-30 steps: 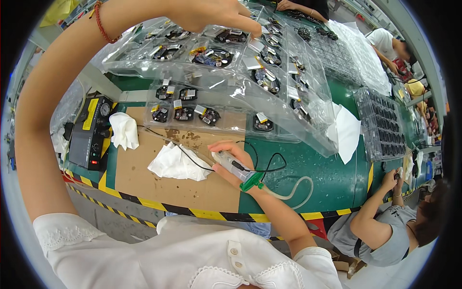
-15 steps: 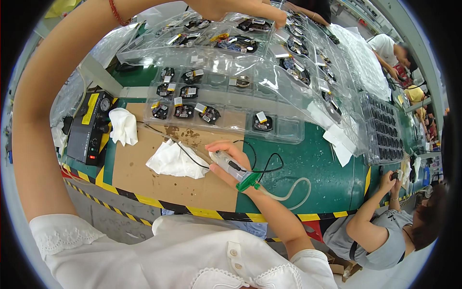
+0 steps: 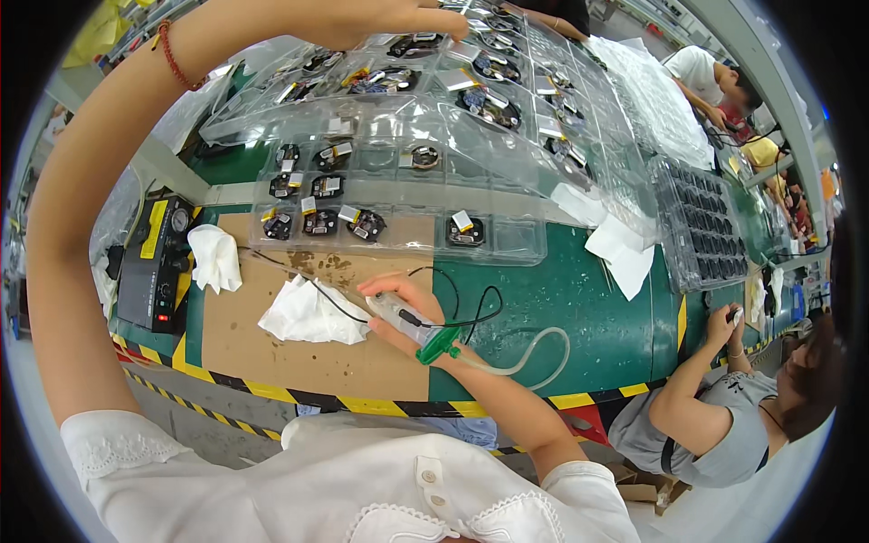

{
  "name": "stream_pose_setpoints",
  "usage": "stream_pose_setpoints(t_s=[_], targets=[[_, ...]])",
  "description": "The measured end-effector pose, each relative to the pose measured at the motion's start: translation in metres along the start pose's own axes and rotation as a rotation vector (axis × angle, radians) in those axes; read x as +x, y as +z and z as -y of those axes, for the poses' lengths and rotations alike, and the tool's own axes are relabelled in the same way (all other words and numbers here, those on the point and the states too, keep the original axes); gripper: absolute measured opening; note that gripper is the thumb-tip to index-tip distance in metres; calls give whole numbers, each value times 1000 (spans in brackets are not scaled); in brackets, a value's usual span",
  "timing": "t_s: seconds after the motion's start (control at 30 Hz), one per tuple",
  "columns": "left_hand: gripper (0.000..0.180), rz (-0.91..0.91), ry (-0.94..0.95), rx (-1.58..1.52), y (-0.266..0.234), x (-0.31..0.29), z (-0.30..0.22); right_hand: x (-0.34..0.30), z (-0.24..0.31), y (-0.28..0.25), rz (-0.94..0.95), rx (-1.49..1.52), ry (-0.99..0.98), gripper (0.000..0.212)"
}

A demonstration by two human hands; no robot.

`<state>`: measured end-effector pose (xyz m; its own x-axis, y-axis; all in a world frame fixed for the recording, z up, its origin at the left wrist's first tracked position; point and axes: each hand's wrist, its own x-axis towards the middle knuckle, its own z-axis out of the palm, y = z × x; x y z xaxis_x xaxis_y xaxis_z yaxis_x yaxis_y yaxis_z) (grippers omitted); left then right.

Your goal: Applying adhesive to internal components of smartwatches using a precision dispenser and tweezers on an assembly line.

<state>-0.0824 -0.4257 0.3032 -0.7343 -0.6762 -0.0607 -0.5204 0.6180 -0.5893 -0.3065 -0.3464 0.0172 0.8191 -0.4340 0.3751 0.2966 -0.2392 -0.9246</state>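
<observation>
In my right hand lies a clear dispensing syringe with a green cap; my fingers wrap round it above the brown board. A clear hose leaves the cap, and a black cable runs along the barrel. My left hand reaches across the far side, partly cut off by the upper edge. Its fingers bend over a large clear plastic tray holding several round black electronic units. Below that tray stands a second clear tray, with units bearing small silver battery packs.
A black control box with a gauge stands at left. White wipes lie on brown cardboard. Paper sheets and a stacked black tray are at right. A co-worker sits at right; striped tape marks the bench edge.
My left hand and the upper clear tray have shifted left and away together. The right hand still holds the syringe. The whole view has moved slightly.
</observation>
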Motion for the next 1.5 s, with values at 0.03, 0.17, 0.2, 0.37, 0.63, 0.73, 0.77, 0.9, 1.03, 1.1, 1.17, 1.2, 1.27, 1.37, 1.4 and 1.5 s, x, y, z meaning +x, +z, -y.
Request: stream_pose_setpoints(t_s=[0.03,0.17,0.2,0.37,0.63,0.73,0.77,0.9,1.03,1.1,1.17,1.2,1.27,1.37,1.4,1.5], targets=[[36,5,0,6,-1,-2,1,0,0,1,1,2,-7,33],[35,31,-9,50,-6,-5,3,-1,-1,3,-11,-15,-29,34],[34,63,-21,75,-8,-6,3,-1,-2,4,-20,-5,-23,34],[36,94,-35,107,-15,-8,5,-2,2,2,8,28,28,33],[37,104,-39,67,-19,-10,4,-3,4,1,40,49,71,31],[36,90,-16,64,-17,-11,4,-3,6,1,32,68,108,31],[36,77,-12,64,-18,-11,3,-3,6,2,33,61,101,32],[34,88,-31,60,-15,-11,3,-3,3,3,30,52,110,32],[34,36,-25,45,-11,-11,3,-3,4,2,39,42,106,32],[35,57,-39,46,-9,-8,2,-3,5,2,27,72,99,32],[36,58,-44,36,-6,0,1,-3,6,2,28,67,95,32],[37,61,-46,24,-4,6,1,-2,5,1,26,65,90,32],[39,69,-55,13,-2,17,-3,-3,6,2,30,63,92,32],[42,69,-5,46,10,41,-8,-2,5,1,29,58,97,32],[48,18,-16,34,21,51,-12,-2,5,1,22,58,102,31],[61,-121,-22,-16,56,82,-28,0,9,3,21,77,127,31]])
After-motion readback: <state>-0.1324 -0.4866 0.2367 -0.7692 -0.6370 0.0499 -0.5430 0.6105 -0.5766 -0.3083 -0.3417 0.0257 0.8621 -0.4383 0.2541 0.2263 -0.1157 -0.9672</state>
